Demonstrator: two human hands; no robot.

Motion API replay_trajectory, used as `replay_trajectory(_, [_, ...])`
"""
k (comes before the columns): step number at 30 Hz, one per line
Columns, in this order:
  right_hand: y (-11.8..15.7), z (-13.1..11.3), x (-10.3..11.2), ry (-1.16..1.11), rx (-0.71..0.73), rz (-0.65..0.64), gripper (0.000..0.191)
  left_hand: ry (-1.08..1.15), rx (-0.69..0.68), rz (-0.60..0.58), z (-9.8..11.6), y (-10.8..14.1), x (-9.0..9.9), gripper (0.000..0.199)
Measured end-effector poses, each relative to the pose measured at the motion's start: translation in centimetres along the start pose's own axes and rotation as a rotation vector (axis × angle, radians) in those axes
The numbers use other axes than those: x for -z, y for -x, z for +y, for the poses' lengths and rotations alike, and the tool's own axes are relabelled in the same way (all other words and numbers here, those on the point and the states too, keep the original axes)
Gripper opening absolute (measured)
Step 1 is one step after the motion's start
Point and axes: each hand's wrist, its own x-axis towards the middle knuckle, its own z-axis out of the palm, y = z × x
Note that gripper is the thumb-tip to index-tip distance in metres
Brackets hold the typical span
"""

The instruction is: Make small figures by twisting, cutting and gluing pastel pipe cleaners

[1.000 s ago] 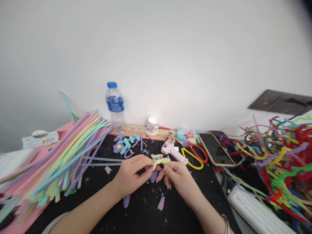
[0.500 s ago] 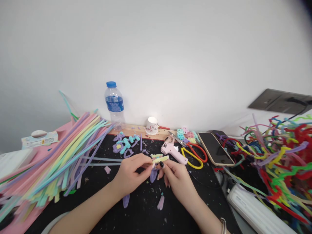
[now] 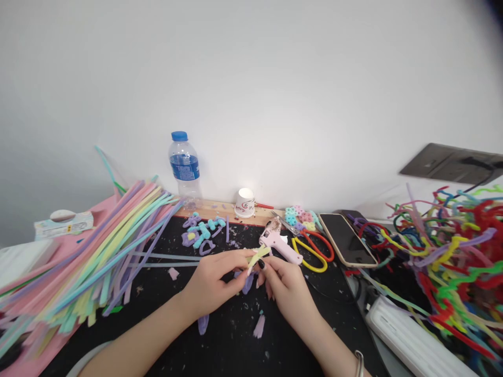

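Between my two hands, close together over the black mat (image 3: pixel 228 345), is a pale yellow pipe cleaner piece (image 3: pixel 259 255). My left hand (image 3: pixel 214 277) pinches it from the left, its fingertips partly hiding it. My right hand (image 3: pixel 285 283), with dark nail polish, pinches its lower right part between thumb and finger. A purple fuzzy piece (image 3: pixel 247 284) shows just below the fingertips. Right behind the hands lies a pink glue gun (image 3: pixel 281 246). Scissors with red and yellow handles (image 3: pixel 314 254) rest to its right. Purple and turquoise twisted shapes (image 3: pixel 202 232) lie behind my left hand.
Pastel pipe cleaners (image 3: pixel 118 241) are heaped at left, tangled bright ones (image 3: pixel 463 256) at right. A bottle (image 3: pixel 184 167) and paper cup (image 3: pixel 245 202) stand by the wall. A phone (image 3: pixel 348 241) lies right of the scissors, with a white power strip (image 3: pixel 416 335) nearer.
The yellow piece has tilted, its right end now pointing more upward. My left fingers have shifted slightly, covering the green and yellow bits that showed behind it.
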Motion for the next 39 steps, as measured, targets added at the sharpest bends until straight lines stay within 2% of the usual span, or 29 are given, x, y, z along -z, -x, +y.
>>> replay_trajectory(12, [0.02, -0.19, 0.2, 0.112, 0.038, 0.01, 0.029, -0.01, -0.013, 0.005, 0.02, 0.18, 0.02, 0.015])
replay_trajectory(21, [0.15, 0.07, 0.04, 0.089, 0.037, 0.009, 0.03, 0.019, -0.009, -0.01, 0.4, -0.11, 0.0, 0.015])
replay_trajectory(31, [0.1, 0.32, 0.06, 0.111, 0.031, -0.008, 0.028, 0.04, 0.086, -0.031, 0.1, 0.11, -0.08, 0.013])
replay_trajectory(39, [0.04, 0.3, 0.01, 0.105, 0.035, 0.001, 0.031, 0.072, 0.096, -0.048, 0.16, 0.1, -0.06, 0.014])
